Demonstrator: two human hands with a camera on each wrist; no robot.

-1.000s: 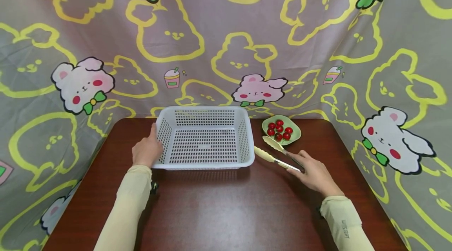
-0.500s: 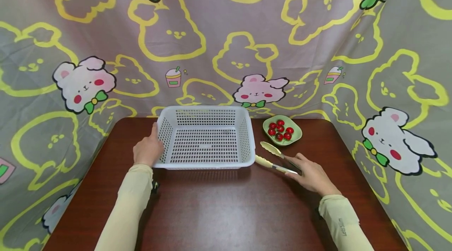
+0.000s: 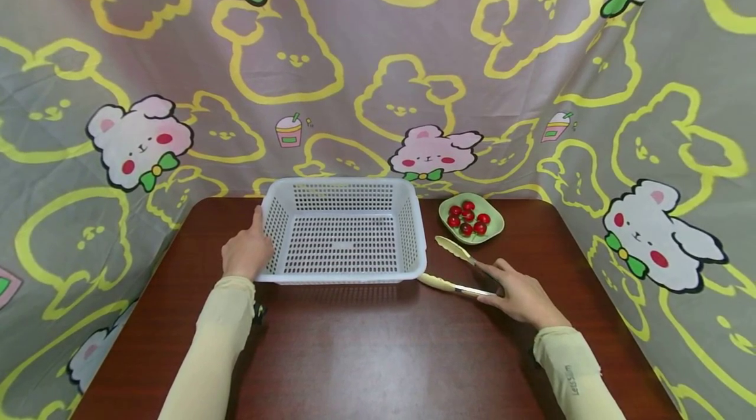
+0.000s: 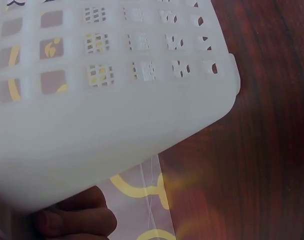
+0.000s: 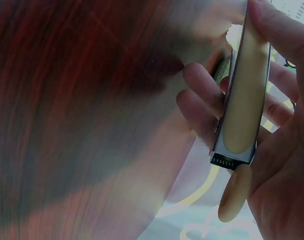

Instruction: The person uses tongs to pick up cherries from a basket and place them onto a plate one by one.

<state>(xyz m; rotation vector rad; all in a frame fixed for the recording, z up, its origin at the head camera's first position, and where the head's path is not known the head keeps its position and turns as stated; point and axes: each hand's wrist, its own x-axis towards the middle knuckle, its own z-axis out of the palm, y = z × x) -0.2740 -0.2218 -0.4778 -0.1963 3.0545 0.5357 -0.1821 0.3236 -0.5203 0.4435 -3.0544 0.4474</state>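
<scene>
A white plastic basket (image 3: 339,276) with slotted walls stands at the table's back middle. My left hand (image 3: 245,251) grips its left side, one finger extended along the rim; in the left wrist view the curled fingers (image 4: 82,220) show beside the basket's pale wall (image 4: 107,130). My right hand (image 3: 522,295) holds metal tongs (image 3: 453,249) with cream tips, thumb on one arm and fingers on the other. The tongs' arms are spread wide, nothing between the tips. Beyond them, a green dish (image 3: 495,226) bears several red cherries (image 3: 466,230).
The dark wooden table (image 3: 378,354) reaches toward me. A patterned cloth (image 3: 354,26) hangs behind it and along both sides, close to the basket and dish.
The tongs have drawn back slightly from the dish, and their arms have spread further apart. The left hand and basket stay where they were.
</scene>
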